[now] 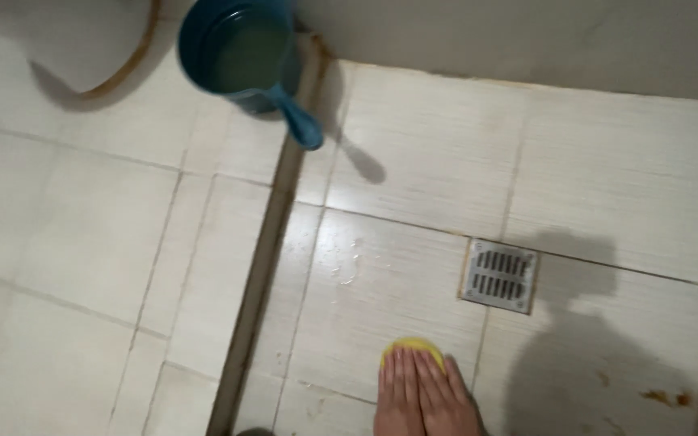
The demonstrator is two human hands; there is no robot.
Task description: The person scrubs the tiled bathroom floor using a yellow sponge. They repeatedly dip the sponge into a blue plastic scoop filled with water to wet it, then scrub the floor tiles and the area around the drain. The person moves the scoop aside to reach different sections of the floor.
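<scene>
My right hand (423, 397) lies flat at the bottom edge of the view, fingers together and pointing away from me. It presses down on a yellow sponge (414, 347), which rests on the pale tiled floor (414, 161); only the sponge's far rim shows past my fingertips. Wet streaks shine on the tile just beyond the sponge. My left hand is out of sight.
A square metal floor drain (499, 275) sits to the right of the sponge. A blue dipper (244, 52) filled with water stands at the top, handle pointing toward me. A raised tile ridge (264, 258) runs down the floor. Brown stains (664, 396) mark the lower right tile.
</scene>
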